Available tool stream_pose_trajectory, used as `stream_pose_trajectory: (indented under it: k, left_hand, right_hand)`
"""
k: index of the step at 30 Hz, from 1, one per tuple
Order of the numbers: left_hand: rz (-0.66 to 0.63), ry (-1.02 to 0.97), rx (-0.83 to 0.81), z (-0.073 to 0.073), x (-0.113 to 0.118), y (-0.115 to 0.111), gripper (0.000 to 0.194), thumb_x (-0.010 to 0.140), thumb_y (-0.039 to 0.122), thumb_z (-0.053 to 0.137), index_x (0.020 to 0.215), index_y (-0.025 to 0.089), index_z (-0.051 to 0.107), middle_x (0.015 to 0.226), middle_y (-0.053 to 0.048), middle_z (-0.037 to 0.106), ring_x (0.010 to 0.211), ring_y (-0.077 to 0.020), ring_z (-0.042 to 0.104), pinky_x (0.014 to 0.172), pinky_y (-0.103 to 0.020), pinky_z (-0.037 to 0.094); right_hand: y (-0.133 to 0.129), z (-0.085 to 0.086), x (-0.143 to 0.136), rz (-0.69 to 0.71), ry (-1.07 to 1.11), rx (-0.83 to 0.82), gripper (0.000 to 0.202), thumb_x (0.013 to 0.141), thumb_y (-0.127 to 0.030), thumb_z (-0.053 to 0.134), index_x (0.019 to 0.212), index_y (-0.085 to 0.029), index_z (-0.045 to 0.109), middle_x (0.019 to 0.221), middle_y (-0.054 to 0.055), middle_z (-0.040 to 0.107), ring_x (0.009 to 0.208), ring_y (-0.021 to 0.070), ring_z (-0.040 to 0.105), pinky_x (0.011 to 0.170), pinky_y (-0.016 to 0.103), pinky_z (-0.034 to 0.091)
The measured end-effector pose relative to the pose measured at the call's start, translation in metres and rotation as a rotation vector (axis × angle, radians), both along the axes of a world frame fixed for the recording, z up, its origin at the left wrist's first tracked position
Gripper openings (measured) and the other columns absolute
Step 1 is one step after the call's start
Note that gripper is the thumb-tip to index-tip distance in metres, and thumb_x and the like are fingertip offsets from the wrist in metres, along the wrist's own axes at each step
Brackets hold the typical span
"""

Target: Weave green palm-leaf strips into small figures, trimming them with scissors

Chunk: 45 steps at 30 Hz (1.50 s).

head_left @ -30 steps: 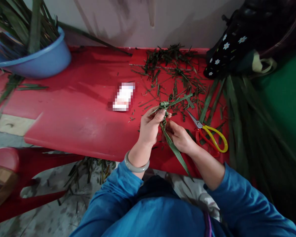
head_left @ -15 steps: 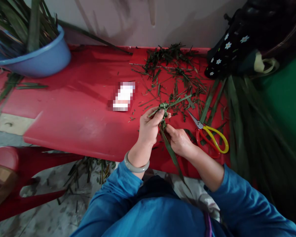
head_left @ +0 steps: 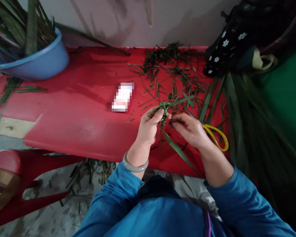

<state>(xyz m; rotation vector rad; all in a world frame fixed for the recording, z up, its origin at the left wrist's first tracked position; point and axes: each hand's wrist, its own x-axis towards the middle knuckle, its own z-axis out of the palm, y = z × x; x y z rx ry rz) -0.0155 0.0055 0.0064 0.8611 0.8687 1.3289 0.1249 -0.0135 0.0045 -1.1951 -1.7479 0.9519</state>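
Note:
My left hand (head_left: 148, 126) pinches a small knotted piece of woven green leaf (head_left: 164, 105) between thumb and fingers, above the red table. One leaf strip (head_left: 181, 99) sticks out from it to the upper right, and a longer strip (head_left: 179, 150) hangs toward my lap. Just right of the woven piece is my right hand (head_left: 191, 130), its fingers curled and smeared by motion. Whether anything is between those fingers is unclear. Beneath and beyond that hand lie scissors (head_left: 223, 137); the yellow handle shows, while the rest is mostly hidden.
Cut leaf scraps (head_left: 167, 57) are strewn over the red table (head_left: 76, 131). A blurred-out phone-like object (head_left: 122, 97) lies left of my hands. At the far left stands a blue basin (head_left: 46, 59) of long leaves. Long leaves (head_left: 236, 115) and a flowered black bag (head_left: 227, 49) are at right.
My right hand has come off the lower part of the woven piece and moved up and right, now covering much of the scissors. The hanging strip has swung right. My left hand keeps its hold.

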Motion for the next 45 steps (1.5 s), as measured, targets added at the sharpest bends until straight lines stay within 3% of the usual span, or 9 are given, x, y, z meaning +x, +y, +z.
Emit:
stream_pose_trajectory:
  k: [3,6,12,18,26,31,36,41,45]
  left_hand:
    - [-0.079,-0.027,-0.009,0.000,0.005,-0.004,0.017,0.067,0.032,0.064,0.075,0.017,0.064,0.064,0.001,0.065,0.064,-0.0103,0.061,0.068,-0.026,0.048]
    - [-0.154,-0.048,-0.037,-0.001,0.011,-0.008,0.020,0.063,0.032,0.068,0.078,0.019,0.066,0.068,0.001,0.066,0.066,-0.0105,0.061,0.068,-0.026,0.048]
    - [-0.181,0.032,0.005,-0.005,0.014,-0.008,0.019,0.063,0.032,0.068,0.078,0.020,0.067,0.075,0.001,0.067,0.070,-0.0093,0.060,0.071,-0.024,0.047]
    - [-0.148,0.226,0.118,-0.004,0.012,-0.009,0.018,0.068,0.031,0.064,0.080,0.019,0.065,0.074,0.001,0.066,0.068,-0.0079,0.057,0.066,-0.021,0.046]
    - [-0.019,0.497,0.276,0.000,0.013,-0.014,0.016,0.074,0.030,0.057,0.083,0.018,0.062,0.077,-0.002,0.066,0.071,-0.0105,0.058,0.066,-0.022,0.045]
    - [0.150,0.714,0.375,-0.002,0.014,-0.017,0.011,0.072,0.028,0.059,0.077,0.019,0.062,0.074,-0.003,0.065,0.072,-0.0138,0.058,0.072,-0.027,0.043]
    - [0.215,0.865,0.466,-0.005,0.015,-0.015,0.009,0.073,0.026,0.056,0.077,0.020,0.062,0.074,-0.004,0.065,0.071,-0.0144,0.057,0.076,-0.030,0.041]
    - [0.245,0.906,0.494,-0.006,0.016,-0.013,0.007,0.072,0.024,0.056,0.074,0.019,0.061,0.074,-0.004,0.066,0.072,-0.0148,0.058,0.078,-0.031,0.040]
    - [0.121,0.764,0.374,-0.004,0.016,-0.011,0.012,0.074,0.029,0.055,0.075,0.018,0.060,0.073,-0.003,0.064,0.070,-0.0128,0.057,0.069,-0.026,0.042]
  right_hand:
    - [0.005,0.002,0.008,-0.119,0.276,0.031,0.026,0.076,-0.037,0.053,0.097,-0.021,0.052,0.089,0.003,0.061,0.079,0.0130,0.059,0.069,0.026,0.048]
    - [0.005,0.002,0.007,-0.091,0.401,-0.013,0.038,0.071,-0.046,0.058,0.101,-0.022,0.053,0.093,0.003,0.061,0.080,0.0142,0.059,0.068,0.028,0.049]
    - [0.001,0.001,-0.003,-0.174,0.491,-0.039,0.023,0.072,-0.039,0.059,0.087,-0.022,0.056,0.074,-0.001,0.059,0.060,0.0090,0.054,0.055,0.023,0.047]
    - [0.001,-0.001,-0.004,-0.234,0.461,0.031,0.014,0.075,-0.034,0.057,0.080,-0.020,0.057,0.068,-0.003,0.057,0.058,0.0074,0.052,0.055,0.021,0.045]
    - [0.001,-0.004,-0.005,-0.315,0.315,0.154,0.012,0.076,-0.033,0.055,0.077,-0.021,0.056,0.078,0.000,0.058,0.076,0.0121,0.055,0.070,0.027,0.045]
    - [0.001,-0.004,-0.006,-0.343,0.276,0.150,0.012,0.076,-0.032,0.054,0.076,-0.021,0.055,0.078,0.001,0.059,0.075,0.0124,0.055,0.071,0.028,0.045]
    - [0.002,-0.003,-0.008,-0.374,0.277,0.090,0.013,0.076,-0.032,0.055,0.074,-0.020,0.057,0.071,-0.001,0.059,0.067,0.0108,0.055,0.064,0.025,0.045]
    - [0.002,-0.001,-0.010,-0.420,0.245,0.049,0.013,0.075,-0.031,0.055,0.071,-0.019,0.057,0.064,-0.002,0.057,0.060,0.0094,0.052,0.056,0.023,0.042]
    - [0.002,-0.002,-0.010,-0.407,0.303,0.029,0.014,0.075,-0.032,0.055,0.072,-0.018,0.057,0.063,-0.003,0.057,0.059,0.0087,0.052,0.056,0.022,0.042]
